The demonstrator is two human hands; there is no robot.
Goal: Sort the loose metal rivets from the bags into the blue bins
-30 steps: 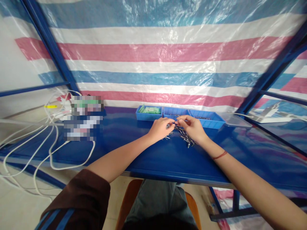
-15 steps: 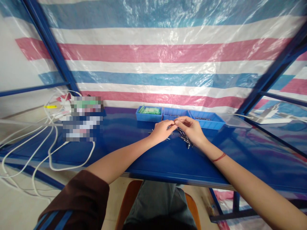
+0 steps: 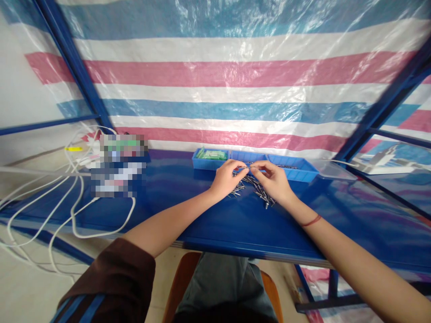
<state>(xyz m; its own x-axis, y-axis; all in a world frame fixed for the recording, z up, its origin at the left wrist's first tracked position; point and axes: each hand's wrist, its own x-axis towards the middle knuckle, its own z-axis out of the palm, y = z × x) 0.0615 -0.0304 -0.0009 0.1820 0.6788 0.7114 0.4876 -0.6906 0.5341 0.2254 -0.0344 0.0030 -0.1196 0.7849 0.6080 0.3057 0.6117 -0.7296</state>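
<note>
My left hand [image 3: 225,181] and my right hand [image 3: 275,183] meet fingertip to fingertip above the blue table. Between them they pinch a thin metal rod [image 3: 248,167], probably a screw; it lies roughly level and is too small to make out exactly. Under the hands is a loose pile of dark, slim metal screws [image 3: 264,196], partly hidden by my right hand. More of them [image 3: 236,190] lie beside my left wrist. Just behind stand the blue bins: a left bin [image 3: 198,164] with green-and-white packets, a middle bin [image 3: 249,155] and a right bin [image 3: 305,174], both with small metal pieces.
White cables [image 3: 76,215] loop over the table's left end, near blurred-out items [image 3: 117,179]. A clear plastic sheet or lid [image 3: 336,169] lies right of the bins. Blue frame posts [image 3: 81,85] rise at both sides, before a striped tarp [image 3: 215,74]. The table edge [image 3: 235,251] is near my lap.
My fingertips have drawn slightly apart and upward, so the thin metal rod between them now shows. The right hand has shifted a little to the right. The view has moved slightly.
</note>
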